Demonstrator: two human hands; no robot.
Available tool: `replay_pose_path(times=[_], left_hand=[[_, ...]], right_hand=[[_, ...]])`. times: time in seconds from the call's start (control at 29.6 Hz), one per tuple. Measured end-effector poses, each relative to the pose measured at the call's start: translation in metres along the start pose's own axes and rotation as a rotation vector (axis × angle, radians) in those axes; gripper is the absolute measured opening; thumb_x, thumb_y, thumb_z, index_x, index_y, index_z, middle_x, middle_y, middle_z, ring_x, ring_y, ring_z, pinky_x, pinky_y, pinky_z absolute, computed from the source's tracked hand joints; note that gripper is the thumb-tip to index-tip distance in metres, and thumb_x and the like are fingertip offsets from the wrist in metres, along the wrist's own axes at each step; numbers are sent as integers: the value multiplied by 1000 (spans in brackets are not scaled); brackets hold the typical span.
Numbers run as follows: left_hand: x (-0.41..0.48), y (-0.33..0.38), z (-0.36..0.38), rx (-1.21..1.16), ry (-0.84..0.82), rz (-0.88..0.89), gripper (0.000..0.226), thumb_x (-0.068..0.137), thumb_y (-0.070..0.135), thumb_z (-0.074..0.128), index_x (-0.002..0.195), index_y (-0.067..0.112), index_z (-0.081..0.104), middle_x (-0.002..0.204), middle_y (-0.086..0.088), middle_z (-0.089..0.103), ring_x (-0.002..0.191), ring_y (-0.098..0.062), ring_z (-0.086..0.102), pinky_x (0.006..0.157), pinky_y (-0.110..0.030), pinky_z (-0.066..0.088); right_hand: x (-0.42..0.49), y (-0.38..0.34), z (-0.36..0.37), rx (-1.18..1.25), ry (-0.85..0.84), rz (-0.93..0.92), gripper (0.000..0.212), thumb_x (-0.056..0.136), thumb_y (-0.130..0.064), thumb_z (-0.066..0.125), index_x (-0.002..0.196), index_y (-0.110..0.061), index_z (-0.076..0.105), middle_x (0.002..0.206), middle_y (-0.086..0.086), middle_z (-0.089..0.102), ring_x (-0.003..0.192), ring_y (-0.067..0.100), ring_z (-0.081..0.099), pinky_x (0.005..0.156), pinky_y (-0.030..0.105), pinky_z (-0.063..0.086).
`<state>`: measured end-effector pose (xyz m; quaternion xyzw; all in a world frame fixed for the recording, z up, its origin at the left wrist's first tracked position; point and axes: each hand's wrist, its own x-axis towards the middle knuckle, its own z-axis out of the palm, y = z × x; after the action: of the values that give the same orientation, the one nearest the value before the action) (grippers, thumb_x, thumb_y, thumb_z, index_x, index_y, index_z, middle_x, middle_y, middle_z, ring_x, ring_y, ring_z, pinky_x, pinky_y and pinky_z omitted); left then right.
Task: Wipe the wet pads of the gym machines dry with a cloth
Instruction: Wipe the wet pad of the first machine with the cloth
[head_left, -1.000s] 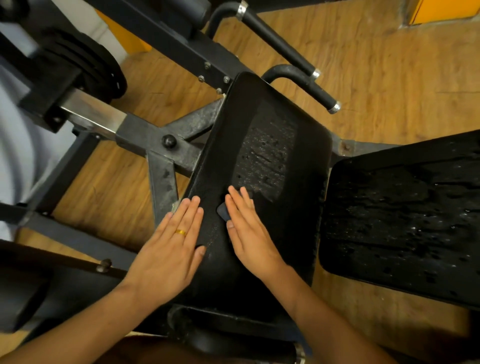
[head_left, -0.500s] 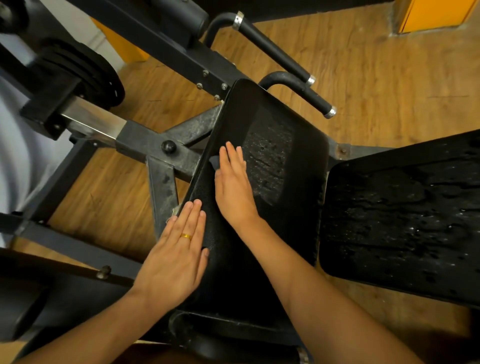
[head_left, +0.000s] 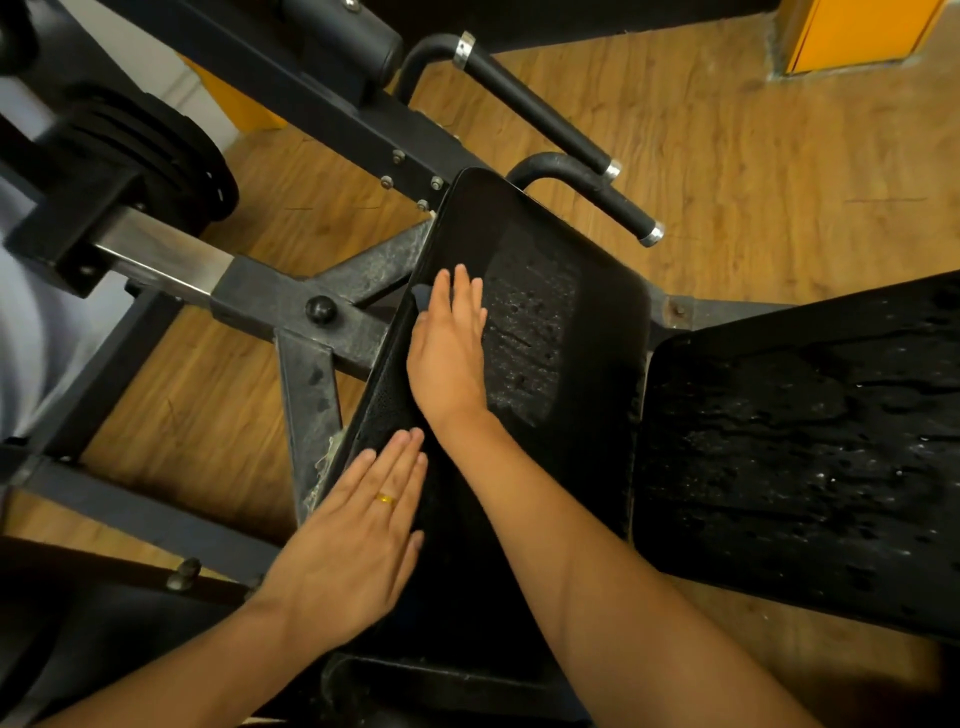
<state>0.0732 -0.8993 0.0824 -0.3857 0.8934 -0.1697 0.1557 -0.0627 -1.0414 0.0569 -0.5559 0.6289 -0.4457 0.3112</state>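
Note:
A long black back pad (head_left: 587, 322) of a gym machine runs away from me, with a patch of water drops (head_left: 530, 332) on its middle. My right hand (head_left: 449, 348) lies flat with straight fingers on the pad's left part and presses a dark cloth (head_left: 422, 297), of which only a corner shows past the fingertips. My left hand (head_left: 358, 545) rests flat on the pad's near left edge, a gold ring on one finger. To the right a black seat pad (head_left: 810, 457) is covered in water drops.
The machine's grey steel frame (head_left: 311, 312) and a stack of black weight plates (head_left: 150, 156) stand to the left. Two black handles (head_left: 587, 187) stick out behind the back pad. The floor is wood, with an orange panel (head_left: 862, 31) at top right.
My right hand has slid the cloth up the pad's left side, away from me, and now sits well ahead of my left hand. My left hand has stayed in place.

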Motion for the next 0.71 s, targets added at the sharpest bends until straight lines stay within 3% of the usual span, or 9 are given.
replay_pose_path(times=[0.2, 0.47, 0.64, 0.71], left_hand=[[1, -1, 1, -27, 2, -9, 69, 99, 39, 34, 149, -8, 34, 160, -27, 25, 151, -38, 24, 120, -50, 21], [3, 0, 0, -59, -5, -14, 69, 96, 39, 37, 148, -7, 38, 162, -25, 26, 151, -36, 25, 117, -49, 24], [2, -1, 7, -52, 31, -7, 66, 103, 37, 23, 151, -7, 34, 162, -25, 24, 152, -35, 21, 119, -48, 21], [2, -1, 8, -45, 39, -4, 67, 100, 37, 31, 151, -7, 34, 163, -25, 23, 152, -36, 22, 120, -49, 21]], right_hand=[[-21, 2, 3, 44, -22, -37, 59, 108, -16, 37, 161, -5, 12, 170, 11, -2, 155, 25, -13, 126, 40, -5], [65, 4, -2, 35, 41, 84, 58, 107, -12, 37, 159, -1, 14, 169, 17, 4, 155, 33, -9, 127, 50, 1], [32, 6, 0, 68, 13, 3, 59, 108, -15, 34, 160, -2, 10, 169, 15, -1, 155, 29, -13, 126, 43, -5], [46, 12, -3, 58, 0, -1, 58, 108, -13, 35, 160, -2, 12, 169, 15, 1, 155, 30, -11, 126, 43, -5]])
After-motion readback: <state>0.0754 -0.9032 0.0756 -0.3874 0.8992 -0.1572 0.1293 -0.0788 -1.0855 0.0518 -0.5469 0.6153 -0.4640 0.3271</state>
